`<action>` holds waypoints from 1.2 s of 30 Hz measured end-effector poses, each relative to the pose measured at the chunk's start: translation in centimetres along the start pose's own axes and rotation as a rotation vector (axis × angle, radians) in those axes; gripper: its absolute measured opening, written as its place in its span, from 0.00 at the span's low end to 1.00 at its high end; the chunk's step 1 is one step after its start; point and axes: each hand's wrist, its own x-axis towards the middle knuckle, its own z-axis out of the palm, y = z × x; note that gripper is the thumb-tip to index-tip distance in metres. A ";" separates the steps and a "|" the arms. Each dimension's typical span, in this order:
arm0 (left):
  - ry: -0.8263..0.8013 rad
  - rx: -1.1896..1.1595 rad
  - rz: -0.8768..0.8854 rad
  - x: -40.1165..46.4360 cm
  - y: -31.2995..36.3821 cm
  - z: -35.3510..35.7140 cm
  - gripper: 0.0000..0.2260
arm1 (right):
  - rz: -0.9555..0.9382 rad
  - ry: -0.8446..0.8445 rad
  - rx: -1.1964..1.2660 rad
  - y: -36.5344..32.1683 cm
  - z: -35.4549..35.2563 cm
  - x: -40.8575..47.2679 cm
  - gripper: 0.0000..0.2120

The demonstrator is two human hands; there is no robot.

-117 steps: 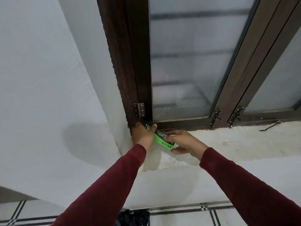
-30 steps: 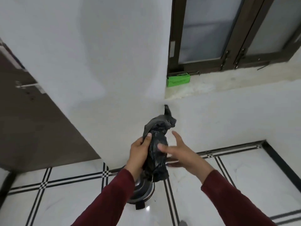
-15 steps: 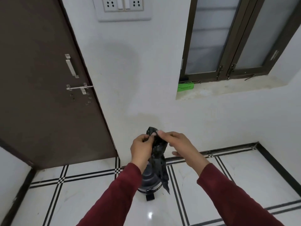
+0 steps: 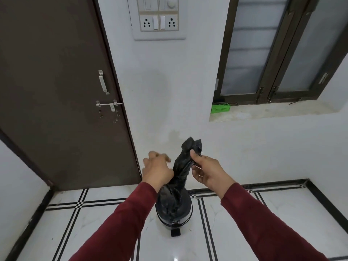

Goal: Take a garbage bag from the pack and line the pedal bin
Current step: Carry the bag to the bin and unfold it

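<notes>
A crumpled black garbage bag (image 4: 181,166) hangs in a twisted strand in front of me. My right hand (image 4: 205,171) grips it near its top end, thumb and fingers pinched on the plastic. My left hand (image 4: 157,168) hovers just left of the bag with fingers spread and holds nothing. Straight below, the round pedal bin (image 4: 186,213) stands on the floor by the wall, its lid down and its black pedal (image 4: 175,232) facing me; the bag's lower end hides part of the lid. The green bag pack (image 4: 220,108) lies at the left end of the window sill.
A dark brown door (image 4: 56,81) with a latch stands shut at left. A switch and socket panel (image 4: 159,17) sits on the white wall above. A framed window (image 4: 278,48) is at right. The white tiled floor (image 4: 263,223) has black stripe borders.
My left hand has let go of the bag's top and opened beside it. My right hand now holds the bag alone, slightly higher. The bag hangs longer over the bin.
</notes>
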 end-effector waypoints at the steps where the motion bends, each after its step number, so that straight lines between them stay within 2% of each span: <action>1: 0.014 -0.142 0.043 0.1 0.2 -0.2 0.12 | -0.018 -0.005 -0.027 0.0 -0.1 -0.1 0.15; 2: -0.043 -0.363 0.024 0.3 0.8 -0.6 0.11 | -0.033 -0.021 -0.049 0.0 -0.2 -0.2 0.15; 3: -0.170 -0.578 -0.026 0.4 1.2 -0.8 0.12 | -0.035 -0.047 -0.064 -0.1 -0.3 -0.3 0.14; 4: -0.300 -0.702 -0.066 0.5 1.6 -0.9 0.17 | -0.029 -0.078 -0.071 -0.1 -0.3 -0.3 0.14; 5: -0.394 -0.723 -0.057 0.4 1.8 -0.9 0.22 | -0.013 -0.106 -0.067 -0.2 -0.4 -0.4 0.14; 6: -0.411 -0.689 -0.039 0.2 2.0 -0.8 0.23 | 0.008 -0.127 -0.056 -0.4 -0.4 -0.4 0.14; 8: -0.302 -0.704 -0.008 0.3 2.0 -0.2 0.16 | 0.052 -0.148 -0.018 -0.6 -0.8 -0.3 0.16; 11: -0.236 -0.977 -0.127 0.2 2.1 0.3 0.06 | 0.112 -0.152 0.067 -0.9 -1.6 0.2 0.15; 15: -0.178 -1.330 -0.379 0.4 1.7 0.5 0.06 | 0.192 -0.131 0.172 -1.4 -2.8 0.6 0.11; 17: -0.157 -1.531 -0.492 0.4 1.1 0.2 0.08 | 0.225 -0.102 0.330 -1.6 -3.4 1.2 0.08; 20: -0.096 -1.722 -0.590 0.8 0.1 0.3 0.07 | 0.272 -0.048 0.511 -1.8 -4.0 2.3 0.11; 23: -0.008 -1.653 -0.603 1.0 -0.4 0.6 0.09 | 0.260 -0.048 0.581 -2.4 -4.3 2.9 0.12; 26: 0.087 -1.526 -0.526 0.9 -0.4 0.5 0.21 | 0.168 -0.207 0.519 -3.2 -4.7 1.9 0.11; 29: 0.121 -1.311 -0.366 0.8 -0.4 0.4 0.19 | 0.047 -0.352 0.268 -3.6 -5.1 1.5 0.03; 30: 0.112 -1.189 -0.281 0.7 -0.2 0.5 0.17 | 0.010 -0.356 0.183 -3.6 -5.0 1.6 0.08; 32: 0.093 -0.940 -0.052 0.7 0.4 1.3 0.18 | -0.055 -0.330 0.004 -3.8 -4.6 1.6 0.11; 34: 0.051 -0.705 0.127 1.3 1.0 2.3 0.23 | -0.135 -0.308 -0.196 -4.0 -4.3 1.6 0.08; 36: 0.076 -0.493 0.156 2.3 1.6 2.6 0.17 | -0.234 -0.280 -0.415 -4.3 -4.6 2.1 0.05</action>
